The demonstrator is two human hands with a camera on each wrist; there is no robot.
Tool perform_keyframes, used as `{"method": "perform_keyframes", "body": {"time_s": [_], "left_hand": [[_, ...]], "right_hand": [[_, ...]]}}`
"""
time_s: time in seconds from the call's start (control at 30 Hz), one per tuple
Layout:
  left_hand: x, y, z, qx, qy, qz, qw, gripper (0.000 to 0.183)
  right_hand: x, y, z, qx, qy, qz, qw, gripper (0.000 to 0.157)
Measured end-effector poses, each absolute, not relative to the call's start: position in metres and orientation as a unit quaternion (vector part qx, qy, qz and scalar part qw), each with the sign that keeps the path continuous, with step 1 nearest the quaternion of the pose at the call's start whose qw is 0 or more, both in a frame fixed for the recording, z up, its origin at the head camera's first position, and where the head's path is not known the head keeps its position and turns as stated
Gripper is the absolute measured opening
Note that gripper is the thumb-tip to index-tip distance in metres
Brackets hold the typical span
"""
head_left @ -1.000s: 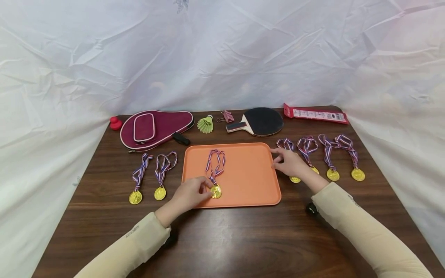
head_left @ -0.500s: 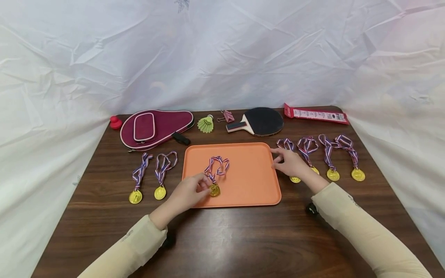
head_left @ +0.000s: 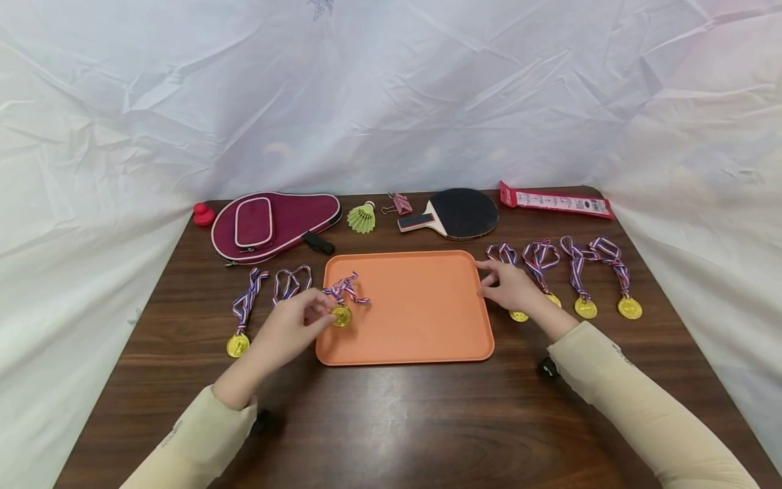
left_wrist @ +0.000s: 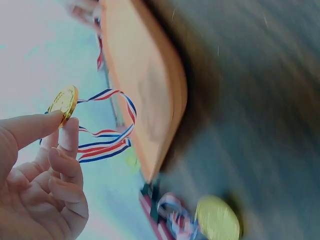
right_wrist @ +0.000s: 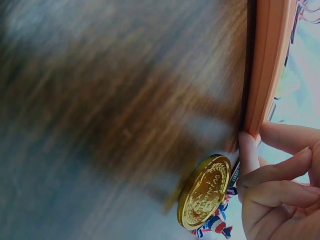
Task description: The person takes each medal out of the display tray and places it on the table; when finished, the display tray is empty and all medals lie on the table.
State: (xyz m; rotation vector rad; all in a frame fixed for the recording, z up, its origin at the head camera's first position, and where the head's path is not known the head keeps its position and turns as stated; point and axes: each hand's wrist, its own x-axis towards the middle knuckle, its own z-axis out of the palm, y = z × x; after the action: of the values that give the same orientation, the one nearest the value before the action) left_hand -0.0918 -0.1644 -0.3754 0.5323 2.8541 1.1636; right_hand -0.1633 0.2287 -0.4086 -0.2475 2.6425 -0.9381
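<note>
My left hand [head_left: 297, 324] pinches a gold medal [head_left: 341, 315] by its disc between thumb and fingers, raised over the left side of the orange tray [head_left: 421, 305]. Its red, white and blue ribbon [left_wrist: 112, 135] hangs loosely from it in the left wrist view. At the tray's right edge my right hand [head_left: 510, 291] grips the rim with thumb and finger, as the right wrist view shows. Close beside those fingers lies another gold medal [right_wrist: 205, 192]. Two medals lie left of the tray, the outer medal [head_left: 237, 345] fully visible and the other partly hidden behind my left hand.
Right of the tray several medals lie in a row, the farthest medal [head_left: 629, 308] near the table's edge. Along the back are a maroon paddle case [head_left: 293, 217], a red knob-shaped piece [head_left: 203, 215], a shuttlecock [head_left: 362, 218], a binder clip [head_left: 400, 203], a table tennis paddle [head_left: 463, 214] and a red package [head_left: 556, 202].
My left hand has lifted the medal off the tray and carried it leftward to the tray's left side, its ribbon trailing. The right hand stays at the tray's edge.
</note>
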Motion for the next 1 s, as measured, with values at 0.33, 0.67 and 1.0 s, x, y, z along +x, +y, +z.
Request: {"method": "perform_keyframes", "body": {"time_s": [0.33,0.67,1.0], "left_hand": [[-0.09,-0.22,-0.358,0.124,0.939,0.317,-0.047,0.014],[-0.09,-0.286,-0.351,0.084,0.951,0.278,-0.104,0.014],[-0.091,-0.339,-0.363,0.064,0.954,0.28,-0.087,0.017]], "right_hand": [[-0.164,0.229,-0.409,-0.084,0.925,-0.331,0.165,0.055],[-0.164,0.228,-0.408,-0.083,0.928,-0.324,0.165,0.055],[-0.164,0.229,-0.41,-0.082,0.93,-0.317,0.167,0.056]]}}
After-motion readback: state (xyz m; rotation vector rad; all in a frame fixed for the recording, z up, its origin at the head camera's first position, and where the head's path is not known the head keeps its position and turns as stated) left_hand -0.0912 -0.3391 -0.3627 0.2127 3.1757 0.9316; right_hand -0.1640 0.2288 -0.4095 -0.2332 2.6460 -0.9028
